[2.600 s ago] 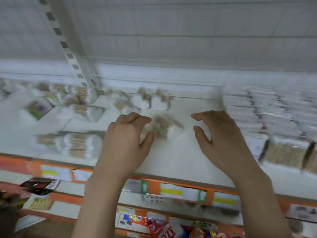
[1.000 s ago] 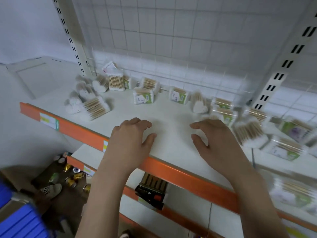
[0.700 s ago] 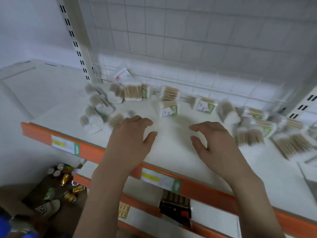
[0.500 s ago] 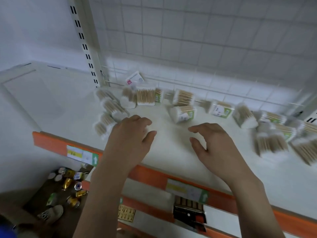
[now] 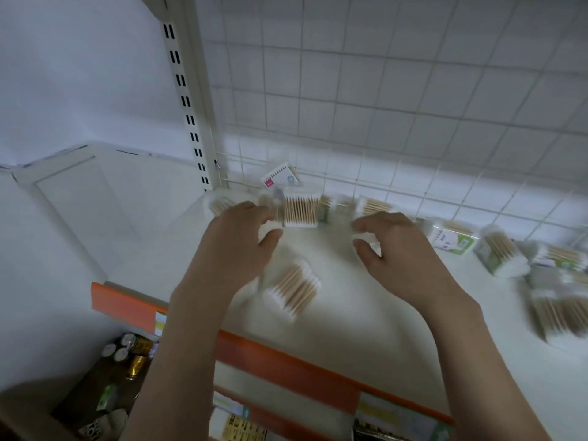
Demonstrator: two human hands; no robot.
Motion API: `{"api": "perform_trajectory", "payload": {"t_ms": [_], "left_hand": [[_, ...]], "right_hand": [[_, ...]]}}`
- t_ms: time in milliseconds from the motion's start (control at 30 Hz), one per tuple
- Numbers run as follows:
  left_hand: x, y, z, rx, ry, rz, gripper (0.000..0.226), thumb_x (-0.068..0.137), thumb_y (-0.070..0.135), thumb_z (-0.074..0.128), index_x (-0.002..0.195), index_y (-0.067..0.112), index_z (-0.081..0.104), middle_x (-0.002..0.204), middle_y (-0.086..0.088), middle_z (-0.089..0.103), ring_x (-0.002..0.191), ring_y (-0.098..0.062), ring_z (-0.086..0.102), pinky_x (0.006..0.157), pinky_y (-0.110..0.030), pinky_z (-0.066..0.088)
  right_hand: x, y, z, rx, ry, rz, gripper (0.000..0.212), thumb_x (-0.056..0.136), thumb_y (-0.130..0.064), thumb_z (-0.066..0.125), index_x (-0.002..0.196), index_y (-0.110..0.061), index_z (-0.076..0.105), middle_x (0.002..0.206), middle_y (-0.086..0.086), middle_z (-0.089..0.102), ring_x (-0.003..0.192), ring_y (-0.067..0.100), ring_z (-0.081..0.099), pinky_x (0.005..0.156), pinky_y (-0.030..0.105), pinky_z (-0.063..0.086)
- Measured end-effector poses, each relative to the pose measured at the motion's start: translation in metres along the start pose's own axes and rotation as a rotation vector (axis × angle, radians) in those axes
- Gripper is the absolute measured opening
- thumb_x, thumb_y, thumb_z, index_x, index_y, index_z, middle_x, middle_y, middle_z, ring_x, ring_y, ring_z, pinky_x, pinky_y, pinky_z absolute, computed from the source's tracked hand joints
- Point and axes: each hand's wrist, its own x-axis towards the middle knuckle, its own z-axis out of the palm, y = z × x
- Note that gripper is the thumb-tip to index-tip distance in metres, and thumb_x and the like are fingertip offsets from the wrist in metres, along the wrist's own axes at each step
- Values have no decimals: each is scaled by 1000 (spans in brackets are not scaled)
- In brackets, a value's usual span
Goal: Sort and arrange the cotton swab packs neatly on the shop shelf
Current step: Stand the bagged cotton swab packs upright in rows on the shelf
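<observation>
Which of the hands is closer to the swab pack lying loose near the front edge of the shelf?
Left. The left hand hovers just above-left of the loose swab pack, nearly over it; the right hand sits farther off to its upper right.

cans (image 5: 135, 353) on floor | wire grid (image 5: 397, 90) behind | slotted upright (image 5: 184, 100)

One swab pack (image 5: 294, 292) lies between both wrists; others seemingly line the shelf (image 5: 366, 319) back and right.

Roughly ten cotton swab packs (image 5: 294, 289) scattered on one shelf (image 5: 381, 329), blur makes it fuzzy. Two hands (image 5: 237, 246), four cans (image 5: 136, 366) below.
</observation>
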Motion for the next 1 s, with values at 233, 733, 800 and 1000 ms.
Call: {"api": "perform_trajectory", "payload": {"t_ms": [233,733,800,1000], "left_hand": [[101,-30,2,89,-92,11,41,88,26,60,124,9,54,118,-8,58,107,-23,54,88,-29,41],[173,-70,57,73,-272,-92,47,83,34,66,114,2,53,112,-13,59,95,-24,52,76,-27,38],[172,-71,59,22,-235,-101,48,81,30,69,117,2,53,108,-11,59,94,-25,53,77,-27,39],[163,-61,52,-35,-152,-68,18,81,22,69,86,5,64,70,0,45,72,-19,46,59,-21,31]], "right_hand": [[90,1,13,-132,-78,-53,41,91,-25,53,130,-14,49,125,6,55,114,24,47,97,33,38],[141,0,62,-237,-237,-96,41,84,-29,60,119,-10,51,113,9,56,107,27,51,85,33,41],[139,0,66,-213,-233,-92,36,84,-22,59,116,-9,52,112,10,55,106,27,51,84,32,40],[132,-2,53,-100,-190,-82,32,81,-13,60,112,-7,54,110,11,57,103,27,53,82,30,39]]}}
